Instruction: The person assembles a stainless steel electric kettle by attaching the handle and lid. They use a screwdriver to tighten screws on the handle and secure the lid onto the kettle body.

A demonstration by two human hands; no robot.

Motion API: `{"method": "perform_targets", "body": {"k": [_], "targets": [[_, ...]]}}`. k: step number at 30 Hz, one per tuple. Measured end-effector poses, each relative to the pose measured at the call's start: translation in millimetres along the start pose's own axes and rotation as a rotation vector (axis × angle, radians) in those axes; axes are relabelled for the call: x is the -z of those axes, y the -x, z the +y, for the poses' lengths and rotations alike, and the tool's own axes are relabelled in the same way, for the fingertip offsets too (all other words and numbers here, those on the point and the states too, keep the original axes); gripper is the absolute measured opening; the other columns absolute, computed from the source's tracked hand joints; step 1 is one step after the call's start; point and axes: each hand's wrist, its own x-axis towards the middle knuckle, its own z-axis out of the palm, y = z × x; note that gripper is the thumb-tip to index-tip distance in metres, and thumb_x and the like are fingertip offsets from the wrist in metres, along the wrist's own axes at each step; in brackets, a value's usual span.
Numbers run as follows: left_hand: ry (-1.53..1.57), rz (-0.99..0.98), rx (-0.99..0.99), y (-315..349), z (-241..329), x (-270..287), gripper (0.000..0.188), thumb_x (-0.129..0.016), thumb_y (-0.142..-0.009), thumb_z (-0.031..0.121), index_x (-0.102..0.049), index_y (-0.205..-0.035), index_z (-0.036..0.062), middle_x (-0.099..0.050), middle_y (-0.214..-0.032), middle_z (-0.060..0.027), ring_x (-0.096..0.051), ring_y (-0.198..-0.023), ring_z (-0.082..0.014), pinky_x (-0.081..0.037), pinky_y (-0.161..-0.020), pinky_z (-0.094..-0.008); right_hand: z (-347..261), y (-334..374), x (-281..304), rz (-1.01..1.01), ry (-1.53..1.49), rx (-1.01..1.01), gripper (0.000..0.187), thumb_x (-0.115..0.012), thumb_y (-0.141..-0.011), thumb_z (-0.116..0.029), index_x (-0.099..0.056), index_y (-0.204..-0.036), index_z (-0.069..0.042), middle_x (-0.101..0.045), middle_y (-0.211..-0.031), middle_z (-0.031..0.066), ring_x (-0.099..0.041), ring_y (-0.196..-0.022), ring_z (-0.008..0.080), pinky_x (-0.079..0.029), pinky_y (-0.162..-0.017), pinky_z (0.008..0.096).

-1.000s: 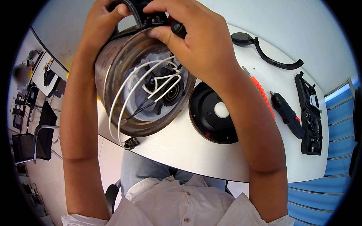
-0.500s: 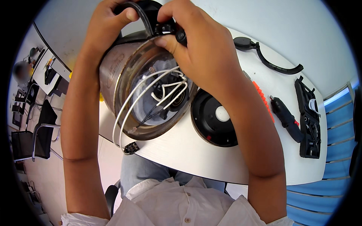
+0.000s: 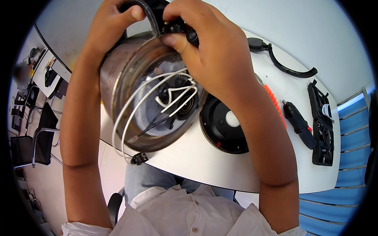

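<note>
A steel electric kettle body (image 3: 112,70) is tilted over the table, its open underside turned up toward me. Inside that underside lie a pale heating plate and a black round connector (image 3: 185,108). Long white wires (image 3: 132,104) loop out of it to a small dark component (image 3: 138,158) hanging by the table edge. My left hand (image 3: 110,27) is closed around the kettle's black handle (image 3: 147,13). At the handle's lower end, my right hand (image 3: 214,51) is closed, fingers on the black fitting (image 3: 173,28) and thumb against the rim. Whether it also holds something small is hidden.
On the white table (image 3: 189,165) lie a black round kettle base (image 3: 220,139), a curved black handle cover (image 3: 291,71), an orange-red strip (image 3: 275,104), a black electric screwdriver (image 3: 297,124) and an open tool case (image 3: 323,137). Black chairs (image 3: 37,137) stand at far left.
The kettle body has swung slightly left and tipped lower, its wires shifting with it. Both hands keep their hold; my right hand has moved slightly right.
</note>
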Motion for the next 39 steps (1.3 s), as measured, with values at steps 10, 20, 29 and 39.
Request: {"method": "perform_targets", "body": {"k": [10,20,29,39], "targets": [[0.008,0.014,-0.004,7,2,4,0.082,-0.075,-0.059,0.073,-0.063,-0.099,0.0021,-0.064,-0.087,-0.0008,-0.059,-0.078,-0.0088,-0.048,-0.069,-0.0240,10,3,-18,0.252,0.080,0.223,0.027,-0.075,-0.075,-0.017,-0.059,-0.097,-0.018,-0.057,-0.084,0.0032,-0.062,-0.065,0.0268,-0.048,-0.056,0.0374],[-0.239,0.054,-0.271,21,16,-2,0.079,-0.077,-0.056,0.067,-0.062,-0.094,-0.0003,-0.061,-0.088,-0.0052,-0.059,-0.081,-0.0162,-0.046,-0.074,-0.0285,-3,24,-3,0.166,-0.032,0.220,0.035,-0.080,-0.066,-0.012,-0.061,-0.095,-0.019,-0.051,-0.080,0.0041,-0.059,-0.064,0.0257,-0.045,-0.054,0.0370],[-0.527,-0.020,-0.575,35,52,-20,0.071,-0.075,-0.040,0.066,-0.062,-0.078,0.0077,-0.059,-0.071,-0.0031,-0.057,-0.066,-0.0241,-0.039,-0.064,-0.0324,-6,62,-3,0.181,-0.056,0.346,0.029,-0.069,-0.066,-0.006,-0.064,-0.092,-0.017,-0.046,-0.075,0.0020,-0.049,-0.051,0.0169,-0.039,-0.044,0.0298],[-0.588,0.062,-0.639,54,63,-11,0.069,-0.072,-0.043,0.069,-0.062,-0.076,0.0090,-0.059,-0.068,-0.0020,-0.058,-0.065,-0.0213,-0.038,-0.064,-0.0322,-20,63,0,0.087,-0.060,0.440,0.045,-0.068,-0.055,0.010,-0.065,-0.094,-0.011,-0.056,-0.082,0.0074,-0.048,-0.052,0.0140,-0.037,-0.044,0.0248]]}}
